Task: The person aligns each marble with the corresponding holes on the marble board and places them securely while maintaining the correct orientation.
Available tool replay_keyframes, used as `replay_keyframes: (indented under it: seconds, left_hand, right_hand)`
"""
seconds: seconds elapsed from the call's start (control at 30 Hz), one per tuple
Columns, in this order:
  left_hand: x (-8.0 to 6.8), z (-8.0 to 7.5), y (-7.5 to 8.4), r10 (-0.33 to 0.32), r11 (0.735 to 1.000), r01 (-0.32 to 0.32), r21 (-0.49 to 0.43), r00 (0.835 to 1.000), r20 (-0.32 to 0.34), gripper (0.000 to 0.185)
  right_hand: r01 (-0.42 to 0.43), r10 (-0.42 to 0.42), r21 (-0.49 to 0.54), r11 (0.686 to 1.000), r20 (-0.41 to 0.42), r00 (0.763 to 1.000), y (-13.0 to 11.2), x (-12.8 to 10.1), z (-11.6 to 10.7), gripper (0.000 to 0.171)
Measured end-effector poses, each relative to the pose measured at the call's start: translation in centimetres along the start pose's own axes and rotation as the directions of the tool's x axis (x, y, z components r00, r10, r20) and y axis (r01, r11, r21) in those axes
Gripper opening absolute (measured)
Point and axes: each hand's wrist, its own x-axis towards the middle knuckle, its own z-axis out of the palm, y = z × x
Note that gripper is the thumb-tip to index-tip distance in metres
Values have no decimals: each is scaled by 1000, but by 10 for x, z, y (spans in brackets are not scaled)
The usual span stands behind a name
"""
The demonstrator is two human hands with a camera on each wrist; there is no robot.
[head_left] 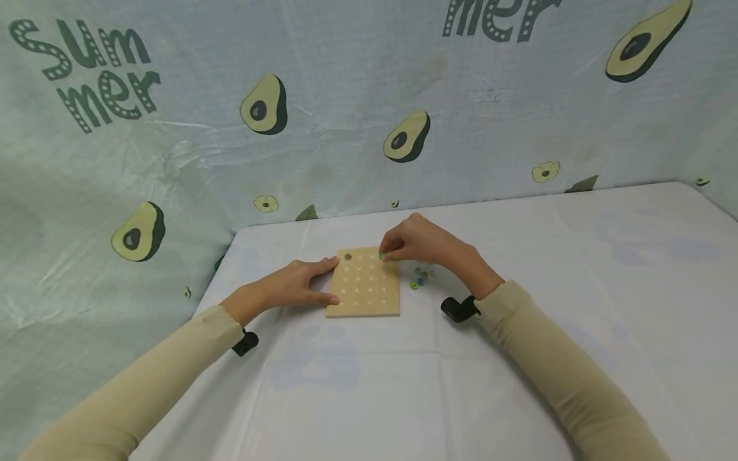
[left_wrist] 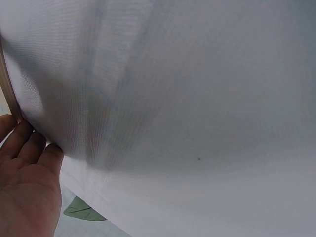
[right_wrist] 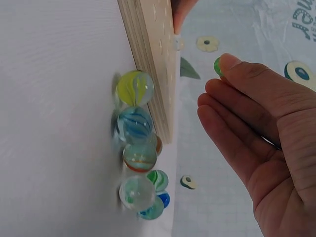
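Observation:
A square wooden board point(head_left: 363, 307) with rows of small hollows lies flat on the table. At its left edge rests my left hand point(head_left: 291, 283), thumb and index finger spread apart and touching the board; in the left wrist view the hand point(left_wrist: 29, 173) shows only at the lower left. My right hand point(head_left: 423, 240) pinches a green marble point(right_wrist: 217, 65) between thumb and fingertips over the board's far right corner. Another marble point(head_left: 348, 257) sits in the far left corner hollow. Right of the board lies a cluster of several glass marbles point(right_wrist: 135, 123), some partly hiding others.
A white cloth point(head_left: 369, 397) covers the table. Behind it hangs a pale sheet point(head_left: 334, 147) printed with avocados and lettering. Dark wrist cameras point(head_left: 458, 310) sit under both forearms, close above the cloth.

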Motion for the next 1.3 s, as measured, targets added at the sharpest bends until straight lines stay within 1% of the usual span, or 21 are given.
replay_keyframes:
  seconds: [0.23,0.47,0.57,0.83,1.07,1.3]
  left_hand:
    - [1,0,0,1,1000,-1,1,1000,2,103]
    - [3,2,-4,10,1000,-10,5,1000,2,102]
    - [4,3,-4,10,1000,-10,3,1000,5,103]
    - [2,4,-5,-2,1000,2,-3,1000,-7,103]
    - [0,3,-4,9,1000,-9,-4,1000,-3,103]
    - [3,4,-3,-4,1000,4,-4,1000,-2,104]
  right_hand:
    - [-30,30,3,1000,22,999,1,12,5,13]
    - [-63,63,17,998,31,998,2,19,12,14]
    - [-79,78,4,997,35,996,4,23,15,14]
    - [-83,83,-2,997,31,996,6,37,22,14]
    - [-101,101,3,995,21,995,3,46,27,13]
    - [-131,132,-11,991,48,990,6,52,28,14]
